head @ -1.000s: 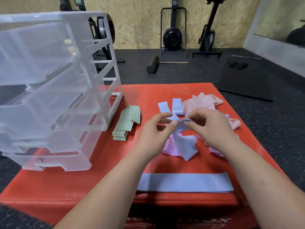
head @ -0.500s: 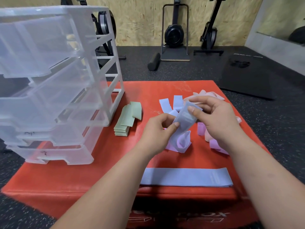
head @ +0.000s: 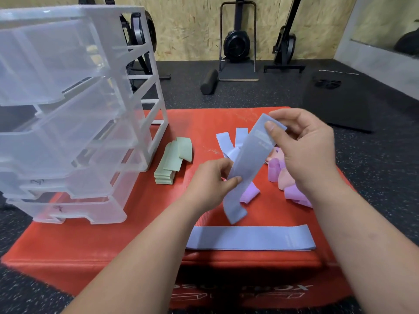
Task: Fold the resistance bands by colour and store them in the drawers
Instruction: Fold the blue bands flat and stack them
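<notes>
I hold a blue resistance band (head: 248, 164) stretched out slantwise above the red box. My right hand (head: 303, 150) pinches its upper end and my left hand (head: 210, 182) pinches it near the middle; the lower end hangs free. Another blue band (head: 250, 237) lies flat near the box's front edge. Two more blue bands (head: 229, 141) lie behind my hands. Purple bands (head: 249, 193) and pink bands (head: 286, 180) lie tangled under my right hand, partly hidden. A stack of folded green bands (head: 172, 164) sits beside the clear plastic drawer unit (head: 74, 123).
Everything rests on a red padded box (head: 90, 241) on a dark rubber floor. The drawer unit's drawers are pulled out towards me in steps. A black foam roller (head: 209, 81), gym machines and a black mat (head: 337, 105) stand behind.
My right hand has lifted the blue band's end up and to the right, pulling it out of the pile and straightening it. My left hand slid down along it.
</notes>
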